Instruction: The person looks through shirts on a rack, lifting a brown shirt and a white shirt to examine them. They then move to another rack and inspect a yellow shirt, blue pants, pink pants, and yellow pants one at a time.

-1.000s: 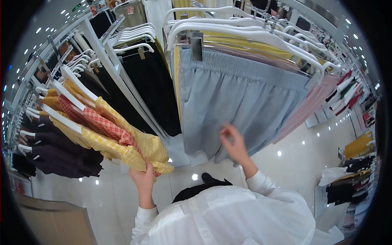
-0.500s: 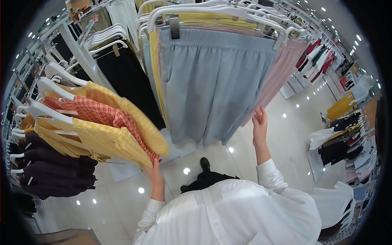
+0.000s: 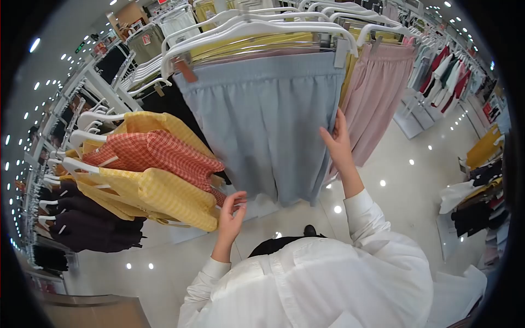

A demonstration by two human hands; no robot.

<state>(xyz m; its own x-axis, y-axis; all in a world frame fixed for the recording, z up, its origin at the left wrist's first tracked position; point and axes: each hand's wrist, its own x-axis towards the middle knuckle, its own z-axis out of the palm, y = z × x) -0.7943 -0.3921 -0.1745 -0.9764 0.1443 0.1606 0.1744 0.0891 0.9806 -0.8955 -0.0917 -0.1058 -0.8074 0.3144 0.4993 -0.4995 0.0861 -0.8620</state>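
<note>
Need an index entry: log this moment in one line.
Blue pants: hanging | right hand: at their right edge | left hand: beside yellow checked shirt

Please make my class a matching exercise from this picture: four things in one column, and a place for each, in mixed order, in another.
Column one
1. Right hand
2. Red checked garment
3. Pink trousers
4. Left hand

Column two
A. Hanging just right of the blue trousers in the picture
B. Beside the lower end of the front yellow garment
C. At the side edge of the blue trousers
D. Hanging between two yellow garments

Right pairs: 1-C, 2-D, 3-A, 4-B
</note>
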